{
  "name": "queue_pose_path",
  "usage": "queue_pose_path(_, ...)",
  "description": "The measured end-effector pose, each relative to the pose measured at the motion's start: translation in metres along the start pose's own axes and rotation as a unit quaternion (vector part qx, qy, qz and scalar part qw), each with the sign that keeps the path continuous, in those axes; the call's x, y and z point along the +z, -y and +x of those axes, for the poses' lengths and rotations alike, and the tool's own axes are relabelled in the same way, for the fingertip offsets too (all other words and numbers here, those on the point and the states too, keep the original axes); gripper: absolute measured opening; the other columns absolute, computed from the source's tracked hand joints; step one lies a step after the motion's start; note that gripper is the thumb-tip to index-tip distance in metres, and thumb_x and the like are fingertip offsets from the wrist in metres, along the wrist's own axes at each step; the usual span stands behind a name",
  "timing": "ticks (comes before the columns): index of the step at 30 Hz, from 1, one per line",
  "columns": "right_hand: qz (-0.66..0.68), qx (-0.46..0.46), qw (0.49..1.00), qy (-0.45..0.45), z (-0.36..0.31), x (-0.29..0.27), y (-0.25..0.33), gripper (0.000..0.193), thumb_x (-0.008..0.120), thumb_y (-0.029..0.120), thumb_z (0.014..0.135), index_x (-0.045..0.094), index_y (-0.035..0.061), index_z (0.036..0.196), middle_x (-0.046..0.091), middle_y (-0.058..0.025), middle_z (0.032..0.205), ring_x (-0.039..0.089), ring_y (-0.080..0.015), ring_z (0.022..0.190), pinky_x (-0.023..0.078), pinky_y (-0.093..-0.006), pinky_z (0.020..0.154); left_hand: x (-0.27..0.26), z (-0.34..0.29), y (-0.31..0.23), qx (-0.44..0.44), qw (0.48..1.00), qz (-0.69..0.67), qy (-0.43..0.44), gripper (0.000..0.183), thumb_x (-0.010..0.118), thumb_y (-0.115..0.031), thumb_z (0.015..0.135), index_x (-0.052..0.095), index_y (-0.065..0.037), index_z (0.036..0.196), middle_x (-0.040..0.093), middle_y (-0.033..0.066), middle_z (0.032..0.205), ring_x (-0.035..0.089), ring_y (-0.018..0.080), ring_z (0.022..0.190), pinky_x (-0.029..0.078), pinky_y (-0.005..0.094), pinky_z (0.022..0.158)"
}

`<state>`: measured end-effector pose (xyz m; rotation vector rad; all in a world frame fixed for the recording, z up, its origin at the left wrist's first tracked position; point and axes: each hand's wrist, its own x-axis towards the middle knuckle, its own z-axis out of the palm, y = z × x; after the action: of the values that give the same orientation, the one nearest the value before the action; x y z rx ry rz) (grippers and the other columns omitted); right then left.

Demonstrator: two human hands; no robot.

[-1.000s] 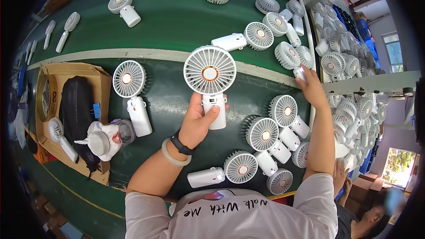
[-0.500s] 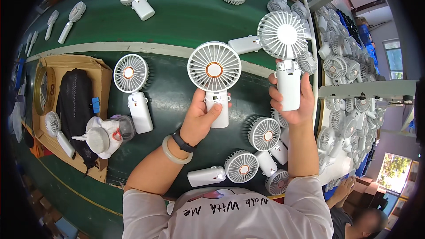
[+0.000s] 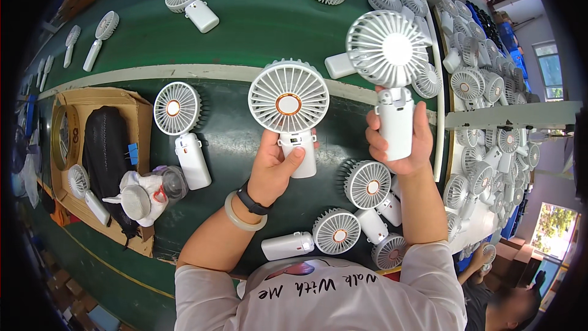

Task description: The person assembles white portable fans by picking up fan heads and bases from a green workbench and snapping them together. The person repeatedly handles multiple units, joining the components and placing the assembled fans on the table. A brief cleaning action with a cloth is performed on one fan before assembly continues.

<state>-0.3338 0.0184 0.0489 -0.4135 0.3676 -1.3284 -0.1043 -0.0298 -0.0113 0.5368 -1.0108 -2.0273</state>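
Note:
Each of my hands holds up a white handheld fan by its handle. My left hand [image 3: 277,168] is wrapped round one fan [image 3: 289,105], thumb on the front of the handle; its round grille faces me, with a copper ring at the centre. In my right hand [image 3: 399,141] is a second fan [image 3: 395,125], held a little higher, with a bright white centre in its head. Another white fan [image 3: 173,108] lies on the dark green table to the left of my left hand. Several more fans [image 3: 337,232] lie near my body, below my right hand.
A cardboard tray [image 3: 144,122] at the left holds a black pouch [image 3: 105,147], a tape roll and a small fan. A plush-covered jar [image 3: 139,197] stands beside it. Fans lie on the green belt [image 3: 263,18] beyond. Piled fans fill a side table [image 3: 490,165] at the right, near another person.
Both fans have shifted slightly left, and the right-hand fan's head has tilted a little. At the lower right, the other person's hand now shows with a fan.

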Motion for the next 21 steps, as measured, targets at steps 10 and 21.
queue_pose_path(10,-0.076,-0.025,0.995,-0.059,0.005,-0.001,-0.014,0.048,0.046,0.04,0.091,0.044,0.0042,0.123,0.056,-0.0148,0.103,0.056,-0.0216,0.08,0.049,-0.0334,0.067,0.002,-0.001,0.0,-0.025,0.999,-0.044,-0.003,0.051,0.057,-0.007,0.086,0.03,-0.008,0.129,0.051,0.0126,0.117,0.057,0.0217,0.099,0.051,0.0404,0.084)
queue_pose_path(21,-0.349,-0.031,0.92,-0.176,0.008,0.011,-0.032,0.056,0.066,0.009,0.08,0.04,0.0015,0.129,0.055,-0.008,0.118,0.052,-0.0159,0.109,0.042,-0.0331,0.093,0.002,-0.009,0.004,-0.108,0.986,-0.128,0.009,0.041,0.07,0.003,0.071,0.049,-0.007,0.105,0.056,0.0066,0.096,0.059,0.0186,0.086,0.052,0.0389,0.079)
